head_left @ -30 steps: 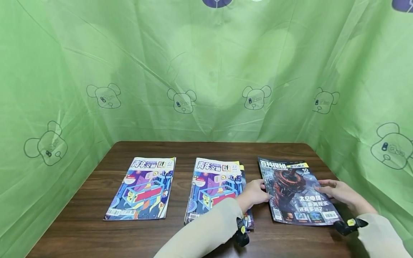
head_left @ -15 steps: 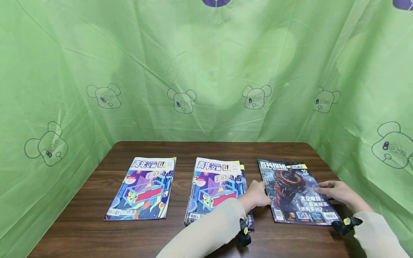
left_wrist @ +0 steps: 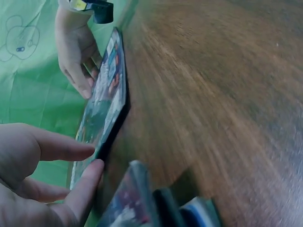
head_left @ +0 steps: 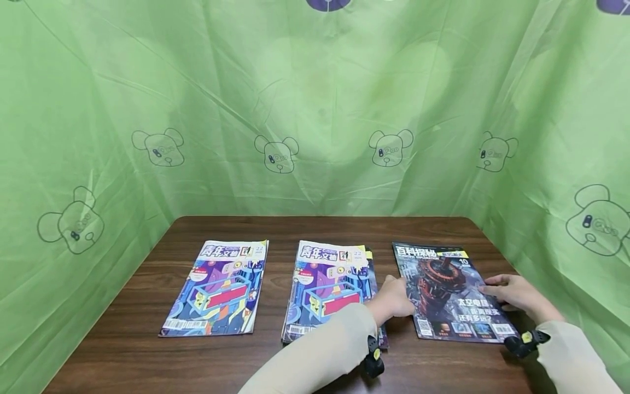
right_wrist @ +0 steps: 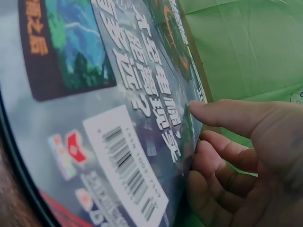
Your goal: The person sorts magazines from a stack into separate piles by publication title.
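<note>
A dark magazine (head_left: 443,293) with a red-and-black machine on its cover lies at the right of the table. My left hand (head_left: 392,299) is at its left edge, with thumb and forefinger (left_wrist: 71,148) pinching that edge in the left wrist view. At the opposite edge is my right hand (head_left: 517,295). In the right wrist view its thumb (right_wrist: 222,113) rests on the cover while the other fingers curl under the edge. Left of my left hand sits a stack of magazines (head_left: 325,284) with a purple-and-blue cover on top, partly hidden by my left forearm.
Another purple-and-blue magazine (head_left: 216,290) lies at the left of the brown wooden table (head_left: 123,350). Green cloth (head_left: 325,186) printed with bear heads hangs behind the table and at both sides.
The dark magazine has settled a little, its far edge now slightly nearer to me. My left hand has shifted slightly at its edge; my right hand has barely moved.
</note>
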